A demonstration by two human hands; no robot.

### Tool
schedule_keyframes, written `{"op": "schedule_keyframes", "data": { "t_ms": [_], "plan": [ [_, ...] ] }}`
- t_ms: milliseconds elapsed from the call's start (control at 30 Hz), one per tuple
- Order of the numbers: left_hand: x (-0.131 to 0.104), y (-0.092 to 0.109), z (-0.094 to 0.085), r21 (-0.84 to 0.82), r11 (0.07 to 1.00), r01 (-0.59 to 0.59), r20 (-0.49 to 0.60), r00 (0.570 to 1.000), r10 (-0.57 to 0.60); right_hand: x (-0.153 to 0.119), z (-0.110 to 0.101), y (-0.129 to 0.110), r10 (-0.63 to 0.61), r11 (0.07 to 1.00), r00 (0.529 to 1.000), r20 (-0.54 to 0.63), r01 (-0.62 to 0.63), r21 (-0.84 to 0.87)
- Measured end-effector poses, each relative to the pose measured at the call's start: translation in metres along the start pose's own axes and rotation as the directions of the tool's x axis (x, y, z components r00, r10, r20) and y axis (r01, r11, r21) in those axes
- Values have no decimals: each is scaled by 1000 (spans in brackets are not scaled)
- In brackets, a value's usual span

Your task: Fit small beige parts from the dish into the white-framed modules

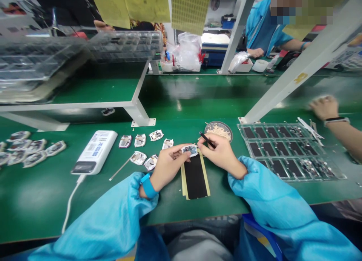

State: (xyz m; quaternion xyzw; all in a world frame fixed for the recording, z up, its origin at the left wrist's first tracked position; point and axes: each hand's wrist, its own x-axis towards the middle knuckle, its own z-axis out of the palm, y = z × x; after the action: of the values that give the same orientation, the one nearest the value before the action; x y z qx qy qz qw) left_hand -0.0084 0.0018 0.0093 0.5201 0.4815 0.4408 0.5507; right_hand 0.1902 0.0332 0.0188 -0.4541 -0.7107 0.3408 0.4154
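My left hand [169,163] is closed on a small white-rimmed watch-like housing [190,151] with electronic parts showing inside. Between the fingers of my right hand [220,153] is a dark pen-shaped tool [207,139], pointing toward the housing; its exact kind and whether it touches are too small to tell. Under both hands lies a black pad [195,180] edged with yellow tape. Several similar housings [138,158] lie left of my left hand, one with a thin strip sticking out. Beyond my right hand stands a round dish [223,131] of small pale bits.
A white power bank-like device [94,152] with a cable lies left, near more housings [28,148]. At right is a clear compartment tray [283,149] holding dark rectangular parts. A metal shelf [132,102] bears stacked trays. Another person's hand [325,107] rests at far right.
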Motion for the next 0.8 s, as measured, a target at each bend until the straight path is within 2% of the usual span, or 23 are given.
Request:
{"op": "schedule_keyframes", "data": {
  "t_ms": [67,167,233,300,400,600,800],
  "plan": [
    [-1,1,0,39,999,-19,-13,1000,20,0,-1,-1,-27,1000,999,-28,26,-14],
    [-3,3,-1,232,965,-123,-15,991,130,0,-3,-5,-135,991,990,-28,135,-15],
    [-5,3,-1,373,906,-200,3,977,215,0,-2,-8,-209,978,978,6,209,-6],
    [-6,3,-1,444,861,-247,23,964,265,0,-2,-7,-262,965,963,61,263,-7],
    [-6,3,-1,469,843,-263,33,959,281,-1,-2,-3,-285,955,949,133,293,-42],
    [-3,2,-2,498,827,-262,43,959,279,-3,-3,3,-297,945,943,153,313,-92],
    [-3,0,-2,520,808,-275,50,955,292,-7,0,1,-269,929,931,246,318,-187]
  ]
}}
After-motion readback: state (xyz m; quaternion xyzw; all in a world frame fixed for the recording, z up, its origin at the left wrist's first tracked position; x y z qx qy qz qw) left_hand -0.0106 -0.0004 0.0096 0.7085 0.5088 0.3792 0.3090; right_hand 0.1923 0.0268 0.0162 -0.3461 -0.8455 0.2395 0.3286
